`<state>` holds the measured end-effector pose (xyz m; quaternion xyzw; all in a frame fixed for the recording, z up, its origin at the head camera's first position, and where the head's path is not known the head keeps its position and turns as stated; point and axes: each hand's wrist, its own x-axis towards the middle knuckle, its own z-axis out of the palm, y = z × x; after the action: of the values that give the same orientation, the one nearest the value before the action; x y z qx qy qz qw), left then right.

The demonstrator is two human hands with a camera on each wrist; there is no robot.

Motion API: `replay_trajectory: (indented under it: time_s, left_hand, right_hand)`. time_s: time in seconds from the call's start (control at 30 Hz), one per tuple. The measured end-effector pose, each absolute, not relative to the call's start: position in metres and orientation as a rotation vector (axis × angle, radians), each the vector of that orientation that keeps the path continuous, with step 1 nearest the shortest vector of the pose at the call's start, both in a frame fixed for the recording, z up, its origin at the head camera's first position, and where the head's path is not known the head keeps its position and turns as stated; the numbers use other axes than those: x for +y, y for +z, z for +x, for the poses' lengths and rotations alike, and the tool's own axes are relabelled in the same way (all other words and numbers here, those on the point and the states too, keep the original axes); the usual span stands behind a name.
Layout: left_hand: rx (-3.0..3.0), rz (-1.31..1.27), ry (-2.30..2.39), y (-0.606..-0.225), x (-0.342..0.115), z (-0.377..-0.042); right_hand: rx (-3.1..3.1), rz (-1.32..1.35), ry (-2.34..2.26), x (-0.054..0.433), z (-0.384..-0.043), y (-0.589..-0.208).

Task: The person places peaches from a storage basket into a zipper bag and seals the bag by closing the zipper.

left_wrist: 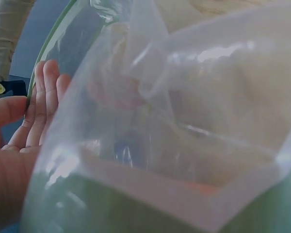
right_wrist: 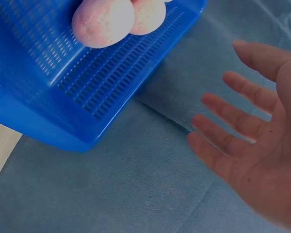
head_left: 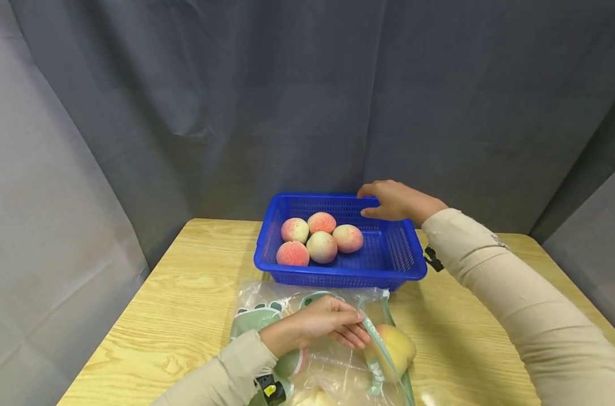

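A clear zip bag [head_left: 338, 361] with green paw prints lies on the table in front of the basket. My left hand [head_left: 325, 321] pinches the green-edged rim of its mouth between thumb and fingers, with the other fingers extended. Inside the bag, a yellow peach [head_left: 400, 348] shows at the right, partly behind the film; a second pale shape is blurred by the plastic. Above the right back part of the blue basket [head_left: 338, 273] is my right hand [head_left: 396, 201], its fingers spread and holding nothing. Several pink-and-cream peaches [head_left: 321, 247] sit in the basket's left and middle.
The wooden table [head_left: 185, 293] carries both basket and bag. Behind it hangs a dark grey curtain [head_left: 267, 101], close to the basket's back rim. A lighter grey cloth [head_left: 38, 225] hangs at the left.
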<state>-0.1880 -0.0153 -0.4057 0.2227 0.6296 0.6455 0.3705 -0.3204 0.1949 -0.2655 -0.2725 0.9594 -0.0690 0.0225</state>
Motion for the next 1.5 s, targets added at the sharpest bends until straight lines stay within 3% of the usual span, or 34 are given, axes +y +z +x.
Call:
replay_trajectory:
  time_s: [0.67,0.97,1.5]
  left_hand:
    - [1.598,0.575,1.662,-0.408,-0.016,-0.188]
    - [1.599,0.572,1.663,-0.408,-0.017,-0.189]
    - [1.604,0.566,1.664,-0.409,-0.019,-0.189]
  right_hand:
    - [3.059,-0.802,-0.022,0.174,-0.356,-0.296]
    - [3.155,-0.999,0.230,0.172,-0.361,-0.316]
    - [3.077,-0.969,0.301,0.157,-0.364,-0.344]
